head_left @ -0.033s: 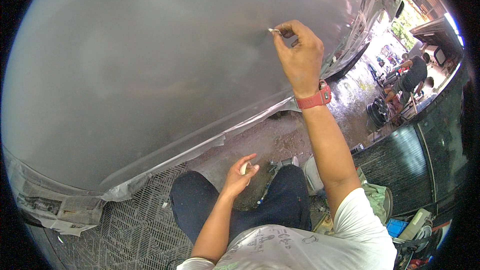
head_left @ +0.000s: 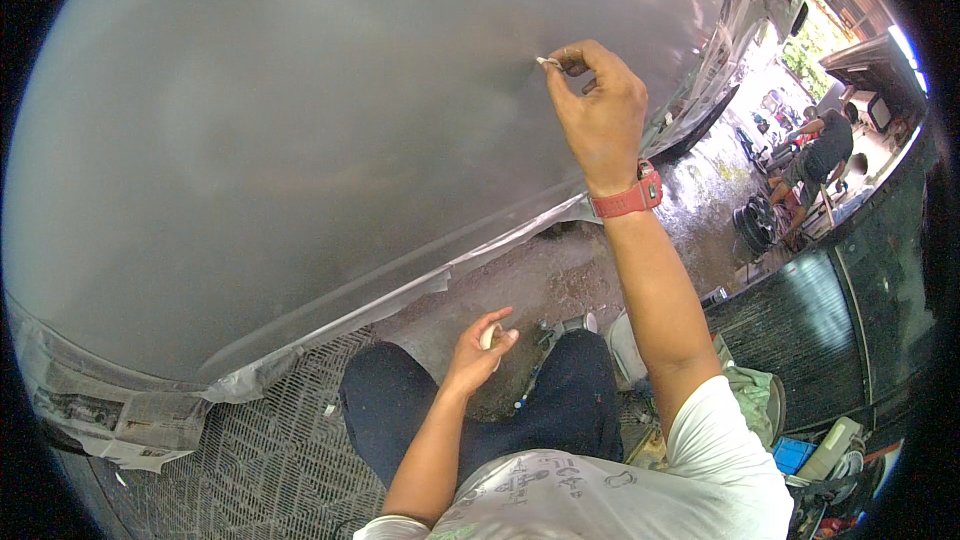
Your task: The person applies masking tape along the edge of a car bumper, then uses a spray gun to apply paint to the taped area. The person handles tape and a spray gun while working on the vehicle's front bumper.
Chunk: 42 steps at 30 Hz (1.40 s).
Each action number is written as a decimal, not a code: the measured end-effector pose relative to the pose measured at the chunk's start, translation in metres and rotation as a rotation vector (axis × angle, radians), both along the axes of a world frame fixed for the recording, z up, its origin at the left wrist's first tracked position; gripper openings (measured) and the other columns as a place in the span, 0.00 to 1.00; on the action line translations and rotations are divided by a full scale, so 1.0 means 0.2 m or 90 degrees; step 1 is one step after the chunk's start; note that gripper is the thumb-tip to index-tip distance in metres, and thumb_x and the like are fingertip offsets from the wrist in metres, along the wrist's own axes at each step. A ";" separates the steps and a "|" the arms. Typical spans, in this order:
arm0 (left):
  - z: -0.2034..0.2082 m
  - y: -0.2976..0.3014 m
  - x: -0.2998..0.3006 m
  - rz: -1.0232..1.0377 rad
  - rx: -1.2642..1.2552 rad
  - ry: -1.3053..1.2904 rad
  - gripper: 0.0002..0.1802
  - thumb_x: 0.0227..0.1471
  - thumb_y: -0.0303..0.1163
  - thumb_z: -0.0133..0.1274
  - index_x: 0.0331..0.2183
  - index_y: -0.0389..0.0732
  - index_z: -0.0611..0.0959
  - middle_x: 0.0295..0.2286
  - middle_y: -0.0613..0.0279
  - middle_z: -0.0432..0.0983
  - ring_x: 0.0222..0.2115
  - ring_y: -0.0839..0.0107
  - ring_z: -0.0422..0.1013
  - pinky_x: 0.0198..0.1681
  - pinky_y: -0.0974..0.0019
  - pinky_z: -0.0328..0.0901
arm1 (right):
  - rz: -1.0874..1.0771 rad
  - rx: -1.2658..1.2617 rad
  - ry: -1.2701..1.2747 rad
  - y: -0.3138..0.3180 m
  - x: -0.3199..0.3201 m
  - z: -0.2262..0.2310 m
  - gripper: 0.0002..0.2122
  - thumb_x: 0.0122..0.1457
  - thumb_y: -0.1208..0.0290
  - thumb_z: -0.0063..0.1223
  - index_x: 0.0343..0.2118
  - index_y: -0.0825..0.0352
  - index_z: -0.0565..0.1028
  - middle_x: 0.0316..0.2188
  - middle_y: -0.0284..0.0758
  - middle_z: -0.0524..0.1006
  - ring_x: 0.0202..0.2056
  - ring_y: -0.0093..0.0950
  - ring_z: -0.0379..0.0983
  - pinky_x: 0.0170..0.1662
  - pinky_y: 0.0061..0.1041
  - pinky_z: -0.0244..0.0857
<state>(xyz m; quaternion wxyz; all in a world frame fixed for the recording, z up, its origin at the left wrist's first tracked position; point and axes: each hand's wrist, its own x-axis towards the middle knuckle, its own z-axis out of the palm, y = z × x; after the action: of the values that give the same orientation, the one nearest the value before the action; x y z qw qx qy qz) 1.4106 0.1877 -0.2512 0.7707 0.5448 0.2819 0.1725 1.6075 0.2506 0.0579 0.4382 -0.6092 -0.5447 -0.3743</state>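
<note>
**Pinch Hold**

Right grip (head_left: 603, 110): pinched closed on a small white strip (head_left: 547, 62), apparently so its tip faces the smooth grey panel (head_left: 300, 140) ahead. Left grip (head_left: 477, 354): half-curled below around a rounded cream object (head_left: 487, 337), apparently to cradle it.

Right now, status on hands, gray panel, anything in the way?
Right hand pinching small white piece, near gray panel. Left hand lower, holding pale object. No obstruction visible at panel.

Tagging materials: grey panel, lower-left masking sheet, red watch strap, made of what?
Grey panel: probably painted metal, satin; blurred reflections.
Masking sheet: apparently newspaper, matte; print, creases.
Red watch strap: likely rubber or plastic, low sheen; evenly coloured.
</note>
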 end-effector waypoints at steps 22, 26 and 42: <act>0.01 0.05 0.01 0.001 0.013 0.002 0.26 0.61 0.37 0.67 0.59 0.50 0.83 0.46 0.67 0.80 0.46 0.73 0.73 0.53 0.66 0.68 | 0.024 0.039 0.073 -0.04 -0.05 0.04 0.04 0.56 0.73 0.68 0.33 0.65 0.83 0.29 0.37 0.85 0.31 0.33 0.83 0.34 0.30 0.70; 0.00 0.05 0.02 0.003 0.024 0.004 0.26 0.61 0.37 0.66 0.60 0.50 0.83 0.47 0.67 0.80 0.48 0.74 0.73 0.54 0.66 0.67 | 0.015 0.058 0.082 -0.10 -0.04 0.03 0.06 0.56 0.74 0.70 0.34 0.66 0.83 0.30 0.37 0.85 0.32 0.31 0.83 0.34 0.29 0.70; -0.09 -0.01 -0.02 0.046 0.256 0.051 0.28 0.59 0.31 0.67 0.60 0.48 0.82 0.47 0.64 0.78 0.44 0.70 0.73 0.49 0.64 0.69 | 0.235 -0.187 0.867 -0.91 -0.15 -1.29 0.16 0.64 0.79 0.64 0.52 0.63 0.72 0.41 0.29 0.80 0.41 0.19 0.77 0.45 0.22 0.72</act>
<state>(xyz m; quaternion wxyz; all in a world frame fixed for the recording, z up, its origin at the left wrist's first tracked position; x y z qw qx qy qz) 1.4075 0.1852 -0.2684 0.6280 0.6837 0.2911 0.2310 1.5783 0.0677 -0.2007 0.6504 -0.6579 -0.2892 0.2459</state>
